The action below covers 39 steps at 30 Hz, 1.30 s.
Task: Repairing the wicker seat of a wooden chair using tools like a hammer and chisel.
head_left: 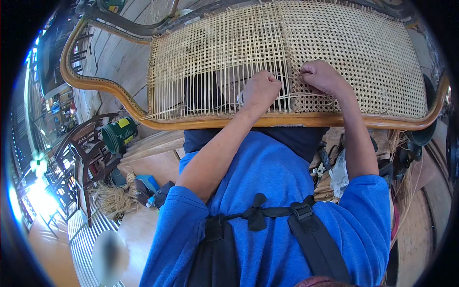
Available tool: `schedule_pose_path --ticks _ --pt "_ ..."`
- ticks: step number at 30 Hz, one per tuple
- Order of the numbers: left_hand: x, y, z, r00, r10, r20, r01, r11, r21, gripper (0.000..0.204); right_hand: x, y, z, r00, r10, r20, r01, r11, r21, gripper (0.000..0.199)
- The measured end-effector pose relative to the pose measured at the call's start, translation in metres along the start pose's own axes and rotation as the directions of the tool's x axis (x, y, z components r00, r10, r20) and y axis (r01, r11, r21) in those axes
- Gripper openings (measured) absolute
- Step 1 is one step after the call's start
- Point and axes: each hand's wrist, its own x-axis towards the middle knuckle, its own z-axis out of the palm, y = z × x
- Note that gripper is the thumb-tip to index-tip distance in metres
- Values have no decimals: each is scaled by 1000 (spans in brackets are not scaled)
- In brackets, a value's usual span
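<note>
A wooden furniture frame (210,123) with a panel of woven cane (354,57) lies across my lap. To the right of a middle bar the cane has a closed pattern of small holes. On the left, the part nearest me shows only loose upright cane strands (167,98), with cross strands farther off. My left hand (262,91) is closed in a fist over these strands, just left of the middle bar. My right hand (326,79) is closed, fingertips pinched, above the woven cane just right of the bar. What either hand grips is too small to see.
A dark green bucket (118,135) stands at the left beside dark wooden chairs (83,158). Bundled fibre (117,198) lies on the floor below it. A clear plastic bag (340,174) rests near my right elbow. Planks (119,62) show beyond the frame.
</note>
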Motion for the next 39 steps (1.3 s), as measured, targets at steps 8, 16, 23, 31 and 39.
schedule_pose_path --ticks 8,16,23,31,39 --pt "-4 2 -19 969 238 69 -248 929 275 17 5 0 -3 994 46 96 -39 997 -73 21" --pt "4 0 -21 989 0 149 8 999 -48 17 7 3 -3 997 -67 43 75 978 -194 16" --pt "-5 -2 -10 997 -66 29 68 994 -88 15 23 20 11 872 -476 -112 358 778 -516 17" --pt "-8 -10 -25 953 299 -48 -287 942 172 15 9 -9 2 999 41 36 -37 995 -95 17" --pt "5 7 -18 957 281 68 -288 911 295 23 3 -2 -4 1000 19 -2 -19 1000 15 6"
